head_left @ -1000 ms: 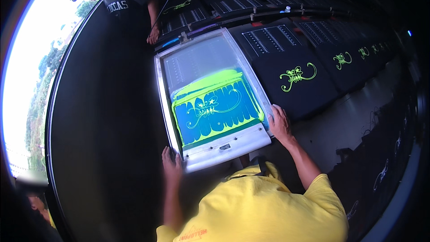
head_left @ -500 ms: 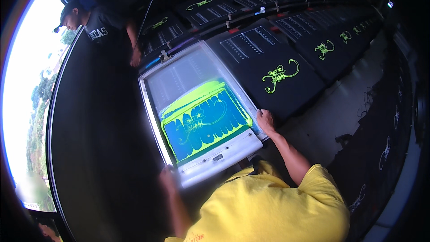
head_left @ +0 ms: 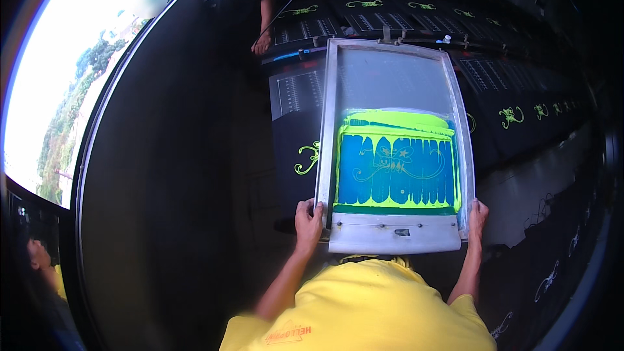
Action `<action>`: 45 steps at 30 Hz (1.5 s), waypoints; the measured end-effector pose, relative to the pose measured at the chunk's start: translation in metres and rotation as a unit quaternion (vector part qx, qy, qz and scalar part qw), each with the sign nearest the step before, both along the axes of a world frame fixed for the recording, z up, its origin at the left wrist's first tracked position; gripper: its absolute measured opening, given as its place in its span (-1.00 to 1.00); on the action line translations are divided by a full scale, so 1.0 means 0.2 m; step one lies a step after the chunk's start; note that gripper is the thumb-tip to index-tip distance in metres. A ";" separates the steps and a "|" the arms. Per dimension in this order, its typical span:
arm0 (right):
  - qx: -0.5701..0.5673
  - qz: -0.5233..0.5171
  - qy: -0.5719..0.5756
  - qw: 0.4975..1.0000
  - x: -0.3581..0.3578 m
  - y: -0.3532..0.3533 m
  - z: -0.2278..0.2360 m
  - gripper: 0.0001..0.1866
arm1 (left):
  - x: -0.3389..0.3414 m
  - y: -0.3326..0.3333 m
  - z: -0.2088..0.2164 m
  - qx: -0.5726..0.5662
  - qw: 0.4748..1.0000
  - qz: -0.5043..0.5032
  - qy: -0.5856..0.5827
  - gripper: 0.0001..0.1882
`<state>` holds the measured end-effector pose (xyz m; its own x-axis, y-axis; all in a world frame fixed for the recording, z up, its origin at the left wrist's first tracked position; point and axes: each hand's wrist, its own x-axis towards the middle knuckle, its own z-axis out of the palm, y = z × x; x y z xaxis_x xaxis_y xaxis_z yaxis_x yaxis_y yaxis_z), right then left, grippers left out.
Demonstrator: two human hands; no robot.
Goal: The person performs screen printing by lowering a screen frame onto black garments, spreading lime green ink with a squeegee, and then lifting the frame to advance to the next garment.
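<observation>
Screen frame (head_left: 328, 120) in grip of left hand (head_left: 308, 221) and right hand (head_left: 478, 216) near 2 corners

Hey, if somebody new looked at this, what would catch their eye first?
Most likely the bright green ink, bordering the blue lower part of the screen near mid-view. Next, the pale metal frame around it, with the left hand at its lower left corner and the right hand at its lower right. Then the yellow shirt at the bottom edge.
</observation>
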<state>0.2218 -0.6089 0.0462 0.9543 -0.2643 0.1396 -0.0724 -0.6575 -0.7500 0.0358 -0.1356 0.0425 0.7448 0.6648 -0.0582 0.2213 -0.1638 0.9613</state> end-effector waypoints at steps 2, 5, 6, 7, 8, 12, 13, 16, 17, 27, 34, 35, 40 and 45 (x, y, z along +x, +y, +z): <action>0.007 -0.038 -0.020 0.999 -0.15 -0.19 0.04 -0.58 | 0.05 -0.10 0.05 -0.015 0.999 -0.050 -0.008 -0.61; -0.029 -0.128 -0.006 0.991 -0.42 -0.34 0.18 -0.56 | 0.13 -0.24 0.10 -0.009 0.994 -0.107 0.002 -0.57; -0.010 -0.153 -0.003 0.988 -0.51 -0.40 0.19 -0.55 | 0.16 -0.29 0.10 -0.014 0.992 -0.125 -0.001 -0.56; 0.010 -0.183 0.001 0.983 -0.60 -0.47 0.19 -0.55 | 0.19 -0.34 0.12 -0.005 0.989 -0.144 -0.007 -0.54; 0.028 -0.200 0.017 0.979 -0.68 -0.54 0.19 -0.54 | 0.22 -0.38 0.15 0.000 0.986 -0.167 -0.001 -0.55; 0.089 -0.270 0.035 0.958 -0.97 -0.71 0.09 -0.51 | 0.34 -0.53 0.23 0.032 0.969 -0.244 0.000 -0.55; 0.100 -0.290 0.026 0.952 -1.00 -0.74 0.07 -0.51 | 0.38 -0.57 0.25 0.043 0.963 -0.266 0.000 -0.55; 0.134 -0.326 0.011 0.936 -1.06 -0.81 0.03 -0.51 | 0.51 -0.69 0.29 0.067 0.950 -0.305 0.000 -0.54; 0.139 -0.333 0.003 0.933 -1.06 -0.82 0.03 -0.52 | 0.56 -0.73 0.28 0.076 0.947 -0.313 -0.007 -0.54; 0.158 -0.438 -0.033 0.885 -1.18 -1.01 -0.11 -0.60 | 1.11 -1.21 0.26 0.127 0.909 -0.397 -0.029 -0.55; 0.107 -0.506 -0.111 0.849 -1.33 -1.00 -0.07 -0.64 | 1.47 -1.67 0.27 0.013 0.853 -0.520 -0.029 -0.74; 0.112 -0.516 -0.126 0.840 -1.33 -0.97 -0.03 -0.65 | 1.51 -1.74 0.31 -0.029 0.846 -0.530 -0.051 -0.77; 0.121 -0.623 -0.135 0.761 -1.35 -0.76 0.22 -0.66 | 1.72 -2.06 0.40 0.117 0.768 -0.630 0.002 -0.85; 0.126 -0.722 -0.104 0.672 -1.38 -0.55 0.25 -0.68 | 2.01 -2.34 0.24 0.125 0.620 -0.759 -0.156 -0.89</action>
